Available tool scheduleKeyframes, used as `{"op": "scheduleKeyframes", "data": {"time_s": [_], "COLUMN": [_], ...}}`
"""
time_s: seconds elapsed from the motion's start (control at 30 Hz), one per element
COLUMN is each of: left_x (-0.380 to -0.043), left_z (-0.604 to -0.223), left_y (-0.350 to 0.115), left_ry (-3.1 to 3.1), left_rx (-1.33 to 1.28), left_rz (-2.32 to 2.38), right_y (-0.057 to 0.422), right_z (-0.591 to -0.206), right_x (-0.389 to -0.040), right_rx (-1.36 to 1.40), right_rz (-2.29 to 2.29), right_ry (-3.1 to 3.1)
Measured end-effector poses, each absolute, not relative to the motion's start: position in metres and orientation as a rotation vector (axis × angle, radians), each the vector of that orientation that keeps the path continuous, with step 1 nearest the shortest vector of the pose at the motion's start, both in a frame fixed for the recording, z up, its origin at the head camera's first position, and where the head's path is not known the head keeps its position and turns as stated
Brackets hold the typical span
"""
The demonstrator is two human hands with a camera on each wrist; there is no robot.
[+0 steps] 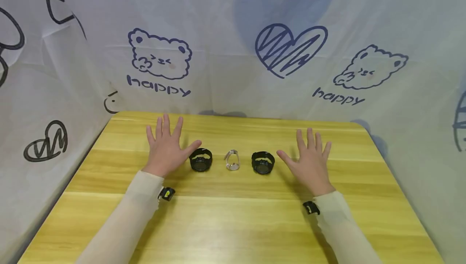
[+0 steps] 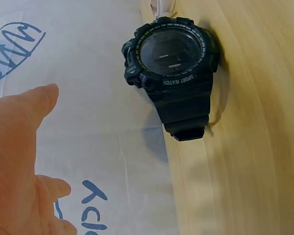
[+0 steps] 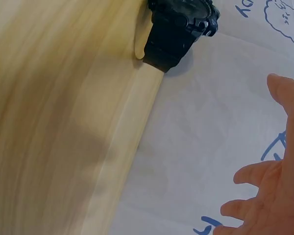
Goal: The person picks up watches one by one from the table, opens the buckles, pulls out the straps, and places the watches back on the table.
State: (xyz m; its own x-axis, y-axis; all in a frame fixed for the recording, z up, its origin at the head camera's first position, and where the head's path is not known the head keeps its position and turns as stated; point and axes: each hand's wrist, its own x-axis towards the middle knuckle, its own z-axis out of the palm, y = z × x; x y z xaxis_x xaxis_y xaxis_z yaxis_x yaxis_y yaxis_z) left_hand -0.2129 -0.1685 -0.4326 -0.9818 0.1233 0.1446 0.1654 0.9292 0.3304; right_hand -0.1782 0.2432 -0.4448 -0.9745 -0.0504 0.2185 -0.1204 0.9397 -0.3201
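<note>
Three watches stand in a row on the wooden table: a black sport watch on the left, a small light-coloured wristwatch in the middle and another black watch on the right. My left hand, fingers spread, is beside the left watch, its thumb nearest to it. Over on the other side my right hand is spread too, its thumb pointing toward the right watch. Neither hand holds anything. In the left wrist view the sport watch shows a dark display; the right wrist view cuts off the top of its watch.
The yellow wood-grain table ends at a white cloth printed with hearts, bears and lettering, which hangs behind and at the sides. A small dark device sits at the left wrist and another at the right wrist.
</note>
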Motion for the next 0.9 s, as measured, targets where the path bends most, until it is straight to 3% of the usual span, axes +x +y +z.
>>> {"op": "scheduleKeyframes", "data": {"time_s": [0.9], "left_x": [-0.217], "left_z": [-0.428], "left_y": [-0.152], "left_ry": [-2.982], "left_rx": [-0.267], "left_rz": [-0.560], "right_y": [0.243], "right_z": [-0.440], "right_x": [-0.158], "right_rx": [0.092], "right_rz": [0.489], "right_ry": [-2.874]}}
